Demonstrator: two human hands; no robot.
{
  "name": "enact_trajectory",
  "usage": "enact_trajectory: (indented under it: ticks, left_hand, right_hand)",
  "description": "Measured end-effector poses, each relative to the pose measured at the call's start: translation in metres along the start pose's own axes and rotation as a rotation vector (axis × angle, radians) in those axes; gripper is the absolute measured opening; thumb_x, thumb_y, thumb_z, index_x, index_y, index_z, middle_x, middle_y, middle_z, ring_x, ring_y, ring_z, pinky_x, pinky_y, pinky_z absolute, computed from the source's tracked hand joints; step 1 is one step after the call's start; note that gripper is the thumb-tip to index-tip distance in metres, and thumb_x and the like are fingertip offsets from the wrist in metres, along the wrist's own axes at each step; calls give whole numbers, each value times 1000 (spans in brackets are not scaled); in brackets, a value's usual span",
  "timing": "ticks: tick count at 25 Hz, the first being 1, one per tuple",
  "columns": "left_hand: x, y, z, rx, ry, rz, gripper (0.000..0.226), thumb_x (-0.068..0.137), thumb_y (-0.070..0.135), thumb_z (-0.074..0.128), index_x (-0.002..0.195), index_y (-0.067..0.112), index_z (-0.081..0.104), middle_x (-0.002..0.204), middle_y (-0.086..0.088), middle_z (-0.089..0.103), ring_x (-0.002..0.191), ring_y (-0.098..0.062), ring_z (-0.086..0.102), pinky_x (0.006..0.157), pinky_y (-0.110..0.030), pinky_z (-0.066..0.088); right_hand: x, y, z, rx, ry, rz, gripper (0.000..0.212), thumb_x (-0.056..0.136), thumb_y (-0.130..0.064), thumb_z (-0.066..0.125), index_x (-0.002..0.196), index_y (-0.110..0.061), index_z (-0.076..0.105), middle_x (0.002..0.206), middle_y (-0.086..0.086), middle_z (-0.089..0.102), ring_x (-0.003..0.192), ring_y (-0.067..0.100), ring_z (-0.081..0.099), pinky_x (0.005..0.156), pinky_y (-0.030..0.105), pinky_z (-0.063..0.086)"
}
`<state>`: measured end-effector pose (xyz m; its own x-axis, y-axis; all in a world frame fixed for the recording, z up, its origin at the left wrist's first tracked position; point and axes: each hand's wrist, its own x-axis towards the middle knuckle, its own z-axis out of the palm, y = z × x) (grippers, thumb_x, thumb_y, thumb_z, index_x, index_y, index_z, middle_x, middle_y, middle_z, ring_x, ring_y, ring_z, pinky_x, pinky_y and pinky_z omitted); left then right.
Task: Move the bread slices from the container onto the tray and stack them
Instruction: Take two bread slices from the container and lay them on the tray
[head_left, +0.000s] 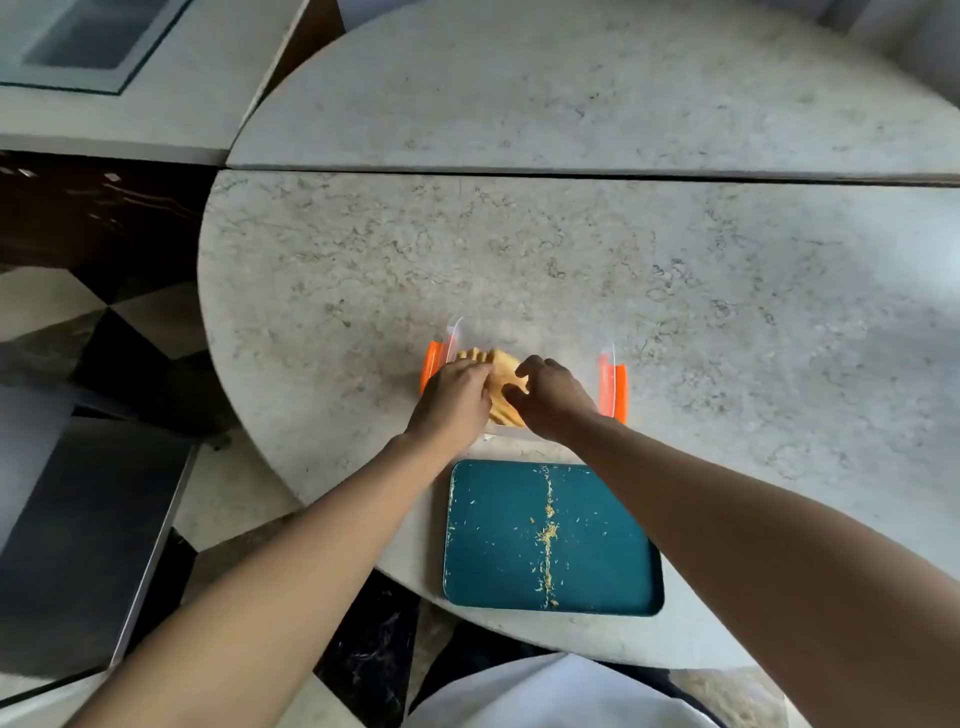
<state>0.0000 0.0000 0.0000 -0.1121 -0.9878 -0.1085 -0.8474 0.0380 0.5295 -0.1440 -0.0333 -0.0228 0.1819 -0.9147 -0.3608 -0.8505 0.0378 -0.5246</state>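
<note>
A clear plastic container (605, 364) with orange clips on its left and right sides sits on the stone table. Several golden bread slices (500, 371) stand packed inside it. My left hand (454, 397) and my right hand (550, 397) are both inside the container, with fingers closed on the slices from either side. Just in front of the container lies a teal rectangular tray (493, 545), bare except for a line of crumbs down its middle. My hands hide most of the bread.
The round stone table (571, 249) stretches far behind and to the right of the container. Its curved edge runs close on the left and near side, and the tray slightly overhangs near it. A dark cabinet (78, 519) stands at the lower left.
</note>
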Motion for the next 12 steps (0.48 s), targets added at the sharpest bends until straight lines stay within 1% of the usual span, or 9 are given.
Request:
enact_trajectory:
  ticks: [1,2,3,4,5,7,8,9,12]
  left_hand:
    - [3,1,1,-4,9,-32,31,90,-5,55,117,0,69,113,-20,72,103,-36,65,83,-38,51]
    - [4,4,2,-19,38,-71,30,89,-6,54,112,2,71,105,-20,74,96,-36,66,74,-35,49]
    - [5,7,4,-35,43,-122,29,89,-6,53,108,4,71,98,-19,73,91,-36,65,68,-33,44]
    - [6,13,5,-37,41,-165,28,89,-6,52,107,6,70,95,-19,71,89,-36,64,68,-32,42]
    - [8,15,7,-57,25,-205,29,89,-5,51,109,7,69,96,-18,70,91,-35,64,70,-32,43]
    - [11,17,11,-74,17,-270,35,91,-4,51,119,8,67,108,-18,70,102,-36,63,78,-35,49]
    - [11,20,11,-73,35,-284,35,92,-4,52,121,8,66,114,-18,71,107,-35,64,82,-36,51]
    - [11,21,14,-76,45,-302,35,92,-4,53,122,9,66,116,-17,71,109,-34,64,83,-35,52]
    - [13,22,19,-96,61,-332,33,92,-3,57,119,12,69,112,-12,75,102,-30,68,77,-30,51]
  right_hand:
    - [4,-1,2,9,-13,45,50,95,-45,56,132,-11,51,130,15,56,111,33,58,84,39,49]
    - [7,-1,3,14,-13,100,55,94,-47,57,134,-10,48,132,17,53,113,35,57,84,40,47]
    - [11,0,6,26,-20,146,59,93,-49,57,134,-8,46,133,19,52,114,36,56,84,41,46]
    - [13,-1,7,50,-38,189,62,92,-52,58,133,-8,45,133,20,51,114,37,56,83,42,46]
    - [17,0,9,77,-49,223,64,90,-54,58,132,-8,45,134,20,50,113,38,57,82,43,47]
    - [24,0,11,120,-65,283,71,87,-61,58,134,-9,43,135,20,49,113,38,58,80,42,47]
    - [26,0,11,129,-68,297,76,85,-64,57,135,-9,42,136,20,48,113,38,58,80,42,48]
    - [29,1,12,134,-80,304,80,84,-68,55,137,-9,41,137,20,48,113,38,59,80,42,49]
    - [34,2,15,120,-134,303,90,81,-76,49,139,-9,39,136,20,52,113,37,59,84,43,53]
